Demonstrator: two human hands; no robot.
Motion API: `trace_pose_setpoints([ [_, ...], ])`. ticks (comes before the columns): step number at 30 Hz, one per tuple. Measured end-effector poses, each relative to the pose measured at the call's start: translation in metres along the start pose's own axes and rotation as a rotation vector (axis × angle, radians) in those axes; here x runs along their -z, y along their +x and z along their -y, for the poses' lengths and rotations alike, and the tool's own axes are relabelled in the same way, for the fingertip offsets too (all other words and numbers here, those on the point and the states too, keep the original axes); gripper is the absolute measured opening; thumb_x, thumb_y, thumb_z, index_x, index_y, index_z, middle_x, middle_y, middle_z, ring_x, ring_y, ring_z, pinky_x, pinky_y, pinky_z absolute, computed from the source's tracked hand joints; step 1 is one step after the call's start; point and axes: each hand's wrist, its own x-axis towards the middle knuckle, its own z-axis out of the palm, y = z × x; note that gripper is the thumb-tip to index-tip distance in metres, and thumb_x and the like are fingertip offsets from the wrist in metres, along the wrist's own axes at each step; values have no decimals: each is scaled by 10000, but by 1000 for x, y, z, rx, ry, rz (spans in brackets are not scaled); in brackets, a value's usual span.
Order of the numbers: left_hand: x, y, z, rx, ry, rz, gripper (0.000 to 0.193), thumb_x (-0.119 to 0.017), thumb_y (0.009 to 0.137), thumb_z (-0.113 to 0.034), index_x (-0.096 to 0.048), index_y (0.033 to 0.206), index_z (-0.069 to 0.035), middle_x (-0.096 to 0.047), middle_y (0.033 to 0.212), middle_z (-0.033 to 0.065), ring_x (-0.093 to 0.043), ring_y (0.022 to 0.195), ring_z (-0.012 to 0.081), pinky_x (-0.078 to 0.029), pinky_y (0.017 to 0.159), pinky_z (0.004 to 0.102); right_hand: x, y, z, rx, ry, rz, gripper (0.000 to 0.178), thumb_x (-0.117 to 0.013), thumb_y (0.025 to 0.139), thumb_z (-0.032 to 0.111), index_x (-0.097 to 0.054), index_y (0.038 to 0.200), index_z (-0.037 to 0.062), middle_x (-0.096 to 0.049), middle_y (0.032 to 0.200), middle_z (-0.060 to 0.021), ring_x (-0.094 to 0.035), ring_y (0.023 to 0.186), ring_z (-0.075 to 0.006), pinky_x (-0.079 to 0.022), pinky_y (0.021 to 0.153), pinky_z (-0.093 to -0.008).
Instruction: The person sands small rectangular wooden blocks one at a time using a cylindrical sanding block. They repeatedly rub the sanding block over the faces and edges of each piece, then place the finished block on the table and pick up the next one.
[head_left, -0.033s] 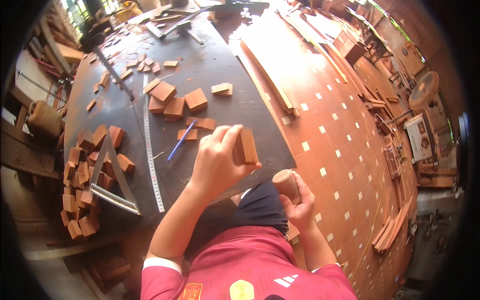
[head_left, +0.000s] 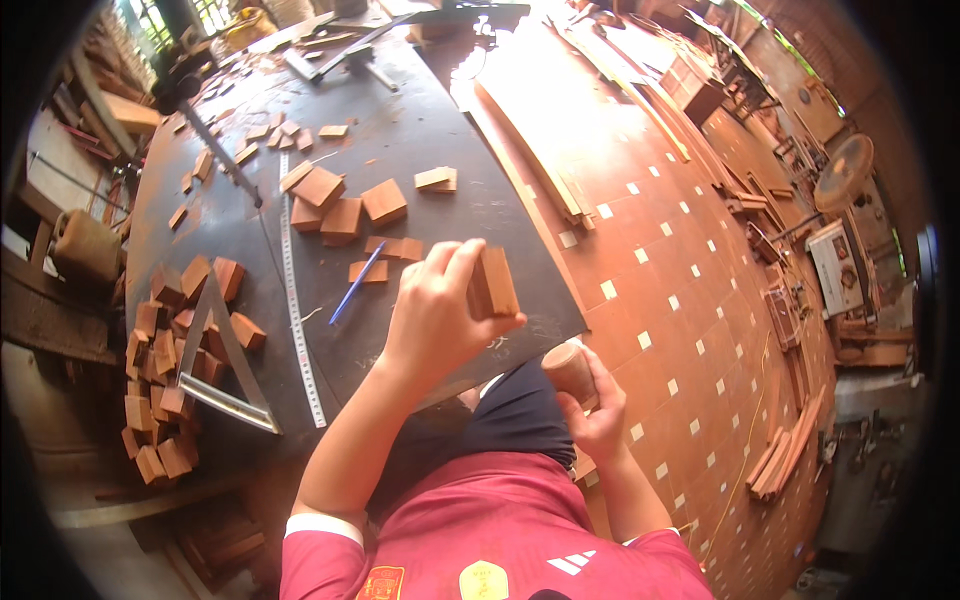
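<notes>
Over the near right corner of the dark table, my left hand (head_left: 435,305) is closed round a reddish-brown wooden block (head_left: 494,283), fingers on its far side and thumb beneath. My right hand (head_left: 598,408), lower and off the table's edge, grips a round wooden cylinder (head_left: 569,370) with its flat end up. Left of the block lie a blue pen (head_left: 357,290) and a few small wooden pieces (head_left: 398,248). Behind these stands a group of larger wooden blocks (head_left: 340,217). The block and the cylinder are apart.
A pile of wooden blocks (head_left: 158,370) fills the table's left side, with a metal triangle square (head_left: 228,350) leaning on it. A white measuring tape strip (head_left: 292,290) runs along the table (head_left: 460,225). Long boards (head_left: 530,150) lie on the tiled floor to the right.
The view has shifted slightly, so the table things sit a little further left. Both hands keep their grips, with hardly any movement.
</notes>
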Motion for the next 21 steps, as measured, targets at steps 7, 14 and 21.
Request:
trace_pose_setpoints([
  [7, -58, 43, 17, 142, 332, 383, 795, -979, 683, -442, -645, 1232, 27, -670, 1189, 208, -684, 1121, 394, -566, 970, 485, 13, -25, 1, -60, -16, 3, 688, -889, 824, 77, -613, 1444, -39, -735, 1208, -246, -746, 1094, -360, -576, 959, -400],
  [14, -58, 51, 31, 92, 259, 324, 769, -995, 659, -357, -663, 1266, -20, -665, 1230, 166, -654, 1192, 377, -540, 1015, 480, 17, -16, -3, 8, -39, -30, 669, -884, 841, 81, -613, 1440, -42, -726, 1203, -248, -738, 1076, -365, -577, 953, -400],
  [21, -7, 17, 30, 8, -245, 316, 892, -1026, 638, -208, -636, 1424, -46, -658, 1356, 119, -640, 1276, 268, -538, 1053, 406, 12, -8, -8, 13, 37, 16, 694, -878, 864, 95, -580, 1472, -56, -708, 1296, -214, -702, 1193, -295, -546, 1030, -390],
])
